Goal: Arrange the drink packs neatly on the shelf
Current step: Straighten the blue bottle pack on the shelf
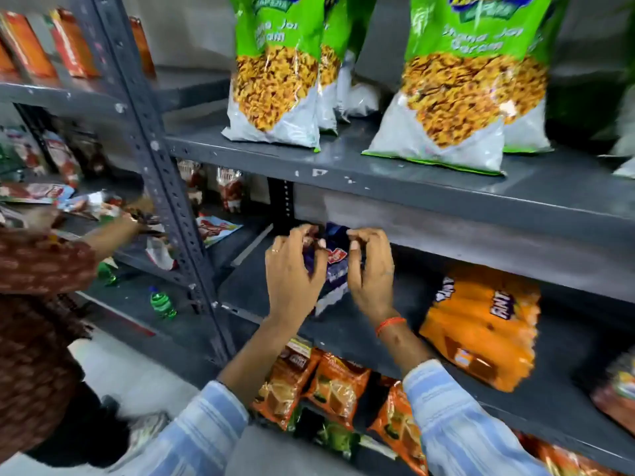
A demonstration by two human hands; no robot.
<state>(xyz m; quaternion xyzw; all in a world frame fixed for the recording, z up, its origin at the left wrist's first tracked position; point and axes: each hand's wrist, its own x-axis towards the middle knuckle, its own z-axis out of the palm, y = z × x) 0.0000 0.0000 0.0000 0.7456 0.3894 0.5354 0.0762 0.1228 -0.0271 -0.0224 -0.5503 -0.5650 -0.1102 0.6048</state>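
A dark blue and purple drink pack [334,269] stands on the middle grey shelf [360,324], under the shelf board above. My left hand [293,269] grips its left side with curled fingers. My right hand [371,269] holds its right side, fingers bent over the top edge. Much of the pack is hidden between my hands. To the right, an orange Fanta drink pack [481,324] lies tilted on the same shelf, apart from my hands.
Green snack bags [275,84] stand on the upper shelf [412,180]. Orange packets [330,386] fill the shelf below. Another person in a brown patterned sleeve [37,262] reaches into the left rack [151,132]. A green bottle [161,304] sits low on the left.
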